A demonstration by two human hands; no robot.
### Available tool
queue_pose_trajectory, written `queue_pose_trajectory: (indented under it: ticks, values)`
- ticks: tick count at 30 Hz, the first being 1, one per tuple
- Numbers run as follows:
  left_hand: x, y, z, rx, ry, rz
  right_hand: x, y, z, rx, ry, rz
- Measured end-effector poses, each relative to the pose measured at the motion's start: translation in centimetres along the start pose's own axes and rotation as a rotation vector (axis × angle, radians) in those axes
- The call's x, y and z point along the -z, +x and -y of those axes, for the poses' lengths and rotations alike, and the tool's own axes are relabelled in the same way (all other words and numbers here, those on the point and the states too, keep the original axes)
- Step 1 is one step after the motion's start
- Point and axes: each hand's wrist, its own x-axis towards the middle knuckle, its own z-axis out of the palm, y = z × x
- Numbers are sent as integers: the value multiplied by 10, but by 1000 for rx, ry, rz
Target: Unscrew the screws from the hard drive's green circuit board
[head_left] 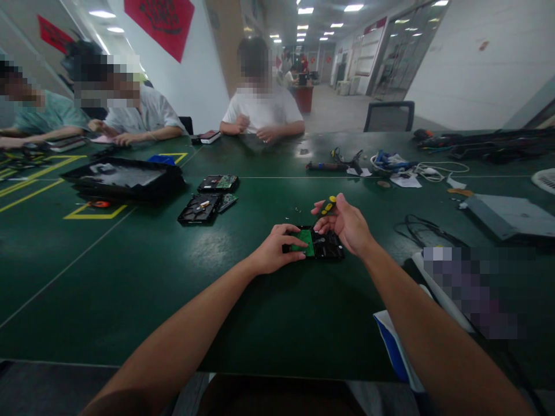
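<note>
In front of me a black hard drive (328,245) with a green circuit board (307,241) lies flat on the table. My left hand (277,247) holds it at its left end, fingers across the board and thumb along the near edge. Over the drive's right part, my right hand (349,226) grips a screwdriver (328,205) by its black and yellow handle. The screwdriver's shaft and tip cannot be made out. Tiny bits, perhaps screws (297,210), lie just beyond the drive.
To the left lie another hard drive (218,183), an opened drive (199,208) and a loose circuit board (228,202). Black trays (125,176) are stacked farther left. Cables (437,169) and a grey metal box (511,215) lie right. Several people sit across the table.
</note>
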Motion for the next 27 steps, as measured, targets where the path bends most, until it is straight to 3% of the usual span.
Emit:
queue_pose_trajectory:
  ticks: [12,22,27]
  values:
    - [1,-1,-3,-1,-6,5,6,2,-2,10,-112,1]
    - [0,-1,-2,-12,17,6,4,1,-5,-8,32,33]
    - [1,-2,-3,-7,13,4,4,1,-4,1,-17,46]
